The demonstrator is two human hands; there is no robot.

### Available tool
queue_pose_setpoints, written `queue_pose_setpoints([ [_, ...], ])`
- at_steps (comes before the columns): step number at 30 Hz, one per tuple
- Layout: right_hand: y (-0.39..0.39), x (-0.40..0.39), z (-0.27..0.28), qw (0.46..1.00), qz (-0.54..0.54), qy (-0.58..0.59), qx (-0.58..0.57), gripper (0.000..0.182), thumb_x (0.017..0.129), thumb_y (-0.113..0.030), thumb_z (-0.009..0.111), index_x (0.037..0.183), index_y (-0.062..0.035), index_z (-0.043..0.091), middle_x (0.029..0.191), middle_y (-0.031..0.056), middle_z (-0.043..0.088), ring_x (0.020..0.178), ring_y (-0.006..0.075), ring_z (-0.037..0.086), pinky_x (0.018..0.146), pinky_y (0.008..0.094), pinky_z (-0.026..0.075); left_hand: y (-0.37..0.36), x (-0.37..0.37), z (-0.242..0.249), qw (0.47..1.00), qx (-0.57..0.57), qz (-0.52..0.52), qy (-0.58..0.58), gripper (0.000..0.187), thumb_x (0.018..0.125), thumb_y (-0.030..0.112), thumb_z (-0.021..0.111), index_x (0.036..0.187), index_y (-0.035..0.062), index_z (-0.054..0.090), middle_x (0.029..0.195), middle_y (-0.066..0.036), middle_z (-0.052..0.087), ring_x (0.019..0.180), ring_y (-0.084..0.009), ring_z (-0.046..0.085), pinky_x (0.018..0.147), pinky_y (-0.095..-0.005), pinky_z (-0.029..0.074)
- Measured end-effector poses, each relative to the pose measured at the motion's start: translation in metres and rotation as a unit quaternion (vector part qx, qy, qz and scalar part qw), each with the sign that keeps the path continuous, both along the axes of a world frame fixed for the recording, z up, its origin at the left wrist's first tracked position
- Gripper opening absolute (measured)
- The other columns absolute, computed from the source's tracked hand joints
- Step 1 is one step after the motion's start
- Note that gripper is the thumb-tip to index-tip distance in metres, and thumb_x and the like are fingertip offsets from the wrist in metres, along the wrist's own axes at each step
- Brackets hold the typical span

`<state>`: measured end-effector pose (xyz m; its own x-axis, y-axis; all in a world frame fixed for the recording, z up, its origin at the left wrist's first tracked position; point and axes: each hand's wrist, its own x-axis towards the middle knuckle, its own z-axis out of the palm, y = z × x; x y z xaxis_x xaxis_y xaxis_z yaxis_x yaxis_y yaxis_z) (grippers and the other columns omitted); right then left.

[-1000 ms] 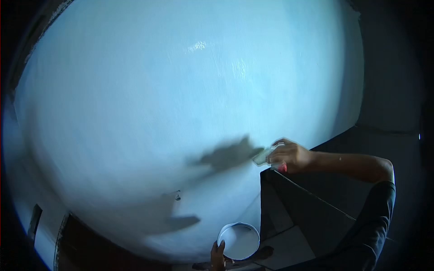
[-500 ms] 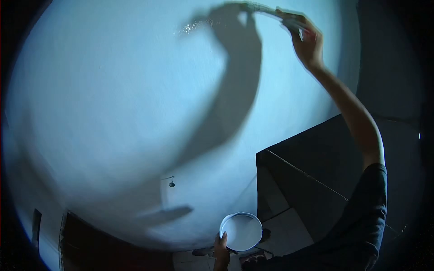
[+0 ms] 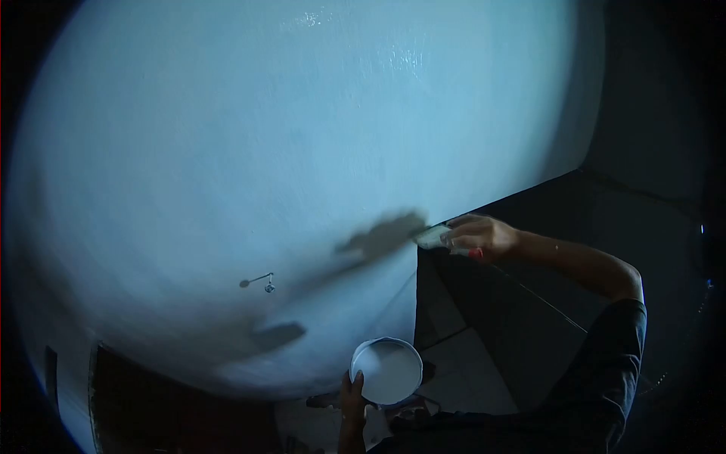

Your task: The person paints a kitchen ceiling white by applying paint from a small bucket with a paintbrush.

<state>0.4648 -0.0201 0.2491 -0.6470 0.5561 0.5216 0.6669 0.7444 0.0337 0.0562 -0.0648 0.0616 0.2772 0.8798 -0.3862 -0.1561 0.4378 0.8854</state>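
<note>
My right hand point(image 3: 490, 236) grips a paintbrush point(image 3: 432, 237) with a pale head and a red spot near the handle end. The brush is low, at the lower right edge of the pale wall point(image 3: 227, 151), above the paint tub. My left hand point(image 3: 352, 401) holds a round tub point(image 3: 387, 339) by its side, thumb over the rim. White paint point(image 3: 389, 374) shows inside it. Fresh, wet strokes point(image 3: 404, 59) glisten high on the wall. The shadow of my hand and brush falls just left of the brush.
A small fixture point(image 3: 270, 287) on a short arm sticks out of the lower wall. Beyond the wall's right edge lies a dark area with pale floor tiles point(image 3: 469, 378) below. At the lower left is a dark opening point(image 3: 181, 401).
My right hand has come down from high on the wall with the brush, toward the tub. More glistening strokes show at the top. The view has shifted slightly; my left hand still holds the tub.
</note>
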Motion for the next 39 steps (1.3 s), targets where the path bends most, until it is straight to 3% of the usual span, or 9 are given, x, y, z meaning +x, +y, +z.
queue_pose_setpoints([
  [3, 0.011, 0.005, 0.047, 0.993, -0.006, 0.116, -0.008, 0.023, 0.084, -0.002, 0.059, 0.108, -0.0037, 0.062, 0.107, 0.0114, 0.067, 0.106, 0.0307, 0.063, 0.105, 0.0452, 0.043, 0.000, 0.002, -0.011, 1.000, 0.009, 0.022, -0.003, 0.051, 0.092, 0.036, 0.057, 0.127, 0.0018, 0.045, 0.094, -0.011, 0.059, 0.068, -0.0199, 0.063, 0.038, -0.0307, 0.047],
  [9, 0.020, -0.005, 0.159, 0.965, -0.008, 0.120, 0.234, 0.018, 0.088, 0.003, 0.058, 0.105, -0.0033, 0.063, 0.107, 0.0130, 0.069, 0.113, 0.0289, 0.062, 0.107, 0.0486, 0.041, 0.002, 0.000, -0.012, 1.000, 0.011, -0.002, -0.025, 0.046, 0.094, 0.034, 0.056, 0.126, 0.0013, 0.046, 0.092, -0.012, 0.059, 0.066, -0.0212, 0.064, 0.037, -0.0316, 0.048],
  [15, 0.022, -0.011, 0.160, 0.919, -0.014, 0.033, 0.392, 0.018, 0.087, -0.009, 0.063, 0.104, -0.0069, 0.063, 0.109, 0.0125, 0.068, 0.114, 0.0296, 0.062, 0.107, 0.0563, 0.038, -0.002, 0.004, 0.007, 0.999, 0.006, 0.002, -0.045, 0.047, 0.093, 0.035, 0.058, 0.126, 0.0037, 0.046, 0.088, -0.009, 0.059, 0.059, -0.0162, 0.060, 0.035, -0.0282, 0.042],
  [19, 0.022, -0.004, 0.078, 0.928, -0.005, -0.169, 0.333, 0.023, 0.076, -0.012, 0.075, 0.096, -0.0083, 0.063, 0.113, 0.0065, 0.064, 0.116, 0.0274, 0.060, 0.099, 0.0511, 0.047, -0.002, 0.003, 0.005, 0.999, 0.019, 0.012, -0.044, 0.049, 0.094, 0.034, 0.056, 0.127, 0.0004, 0.044, 0.091, -0.013, 0.060, 0.060, -0.0197, 0.063, 0.036, -0.0310, 0.047],
  [22, 0.012, -0.006, 0.025, 0.914, 0.044, -0.223, 0.337, 0.022, 0.082, -0.015, 0.072, 0.099, -0.0121, 0.059, 0.109, 0.0045, 0.063, 0.106, 0.0193, 0.065, 0.081, 0.0391, 0.056, -0.003, 0.001, 0.003, 0.997, 0.004, 0.002, -0.073, 0.050, 0.094, 0.034, 0.056, 0.128, -0.0006, 0.043, 0.092, -0.013, 0.060, 0.061, -0.0195, 0.063, 0.037, -0.0304, 0.048],
  [29, 0.013, -0.007, -0.003, 0.968, 0.113, -0.177, 0.139, 0.016, 0.087, -0.016, 0.066, 0.097, -0.0047, 0.060, 0.097, 0.0083, 0.067, 0.089, 0.0221, 0.069, 0.080, 0.0370, 0.057, 0.000, 0.004, 0.002, 1.000, 0.005, 0.009, -0.020, 0.052, 0.094, 0.035, 0.056, 0.129, -0.0009, 0.045, 0.094, -0.013, 0.061, 0.065, -0.0199, 0.064, 0.039, -0.0301, 0.048],
  [33, 0.002, -0.027, 0.080, 0.981, -0.148, 0.054, -0.112, 0.024, 0.093, -0.018, 0.058, 0.106, 0.0017, 0.062, 0.107, 0.0116, 0.066, 0.095, 0.0251, 0.067, 0.083, 0.0345, 0.056, 0.004, 0.006, -0.002, 0.999, 0.027, 0.020, 0.003, 0.053, 0.093, 0.036, 0.055, 0.130, -0.0004, 0.045, 0.095, -0.013, 0.060, 0.065, -0.0204, 0.064, 0.039, -0.0301, 0.049],
  [37, 0.002, -0.026, 0.161, 0.969, 0.012, 0.246, 0.013, 0.025, 0.091, -0.016, 0.065, 0.113, -0.0031, 0.064, 0.106, 0.0125, 0.067, 0.098, 0.0264, 0.067, 0.089, 0.0342, 0.056, 0.009, 0.004, -0.002, 1.000, 0.028, -0.002, -0.007, 0.052, 0.094, 0.036, 0.055, 0.129, 0.0000, 0.045, 0.094, -0.013, 0.060, 0.065, -0.0204, 0.064, 0.038, -0.0305, 0.048],
  [39, -0.004, -0.020, 0.204, 0.951, -0.052, 0.091, 0.290, 0.026, 0.087, -0.008, 0.069, 0.111, -0.0026, 0.064, 0.106, 0.0116, 0.068, 0.100, 0.0280, 0.067, 0.091, 0.0327, 0.055, 0.009, 0.004, -0.004, 0.999, 0.034, 0.002, -0.027, 0.051, 0.094, 0.036, 0.055, 0.129, 0.0001, 0.045, 0.094, -0.013, 0.059, 0.064, -0.0204, 0.064, 0.038, -0.0307, 0.048],
])
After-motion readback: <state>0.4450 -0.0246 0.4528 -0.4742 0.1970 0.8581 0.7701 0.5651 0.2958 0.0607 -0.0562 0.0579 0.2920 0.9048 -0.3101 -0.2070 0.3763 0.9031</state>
